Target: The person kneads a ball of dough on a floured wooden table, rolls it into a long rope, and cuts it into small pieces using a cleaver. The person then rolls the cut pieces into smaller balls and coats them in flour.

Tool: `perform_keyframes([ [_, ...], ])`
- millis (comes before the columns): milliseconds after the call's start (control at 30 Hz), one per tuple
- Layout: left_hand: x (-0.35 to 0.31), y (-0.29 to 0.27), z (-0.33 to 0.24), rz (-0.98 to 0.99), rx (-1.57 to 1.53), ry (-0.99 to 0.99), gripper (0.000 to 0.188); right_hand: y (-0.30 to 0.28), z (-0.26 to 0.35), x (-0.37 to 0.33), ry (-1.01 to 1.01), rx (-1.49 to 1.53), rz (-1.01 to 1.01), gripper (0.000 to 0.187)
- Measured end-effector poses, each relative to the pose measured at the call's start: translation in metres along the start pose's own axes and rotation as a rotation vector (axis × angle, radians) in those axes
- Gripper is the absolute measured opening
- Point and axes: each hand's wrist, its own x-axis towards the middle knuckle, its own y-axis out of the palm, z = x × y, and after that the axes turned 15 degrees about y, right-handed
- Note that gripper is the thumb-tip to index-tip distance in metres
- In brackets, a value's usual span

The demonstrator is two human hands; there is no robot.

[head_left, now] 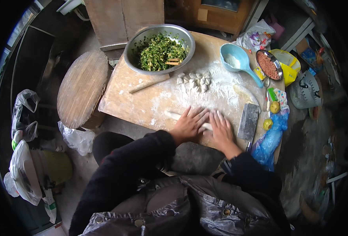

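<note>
A thin rope of pale dough (pixel 172 115) lies near the front edge of the floured board (pixel 130 110). My left hand (pixel 189 124) rests flat over it with fingers stretched out. Beside it, my right hand (pixel 221 133) is also spread flat on the dough, its fingertips pointing away from me. A bit of the rope shows between the two hands; the rest under the palms is hidden. Beyond them sits a cluster of small cut dough pieces (pixel 197 82) in loose flour. A cleaver (pixel 247 122) lies just right of my right hand.
Behind stands a steel bowl (pixel 128 63) of chopped greens, with a rolling pin (pixel 148 84) in front. Farther right are a blue flour scoop (pixel 247 67), a dish of minced filling (pixel 269 66), yellow round fruits or vegetables (pixel 275 107) and a blue plastic bag (pixel 274 135). A round wooden lid (pixel 82 88) stands left.
</note>
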Motion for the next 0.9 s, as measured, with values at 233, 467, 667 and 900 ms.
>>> perform_keyframes([
  [233, -0.037, -0.009, -0.014, 0.080, -0.064, -0.048, 0.074, 0.005, -0.009, -0.029, 0.047, 0.004, 0.037, 0.085],
  [467, 0.027, -0.006, 0.052, -0.032, 0.148, -0.301, 0.065, -0.006, -0.016, 0.062, 0.128, -0.109, -0.231, 0.085],
  [667, -0.033, -0.024, 0.016, 0.089, -0.031, -0.149, 0.058, -0.003, 0.001, -0.033, 0.037, -0.024, 0.062, 0.086],
  [900, 0.009, -0.013, -0.067, 0.251, -0.180, 0.029, 0.071, -0.036, -0.052, -0.042, 0.240, 0.516, -0.431, 0.048],
])
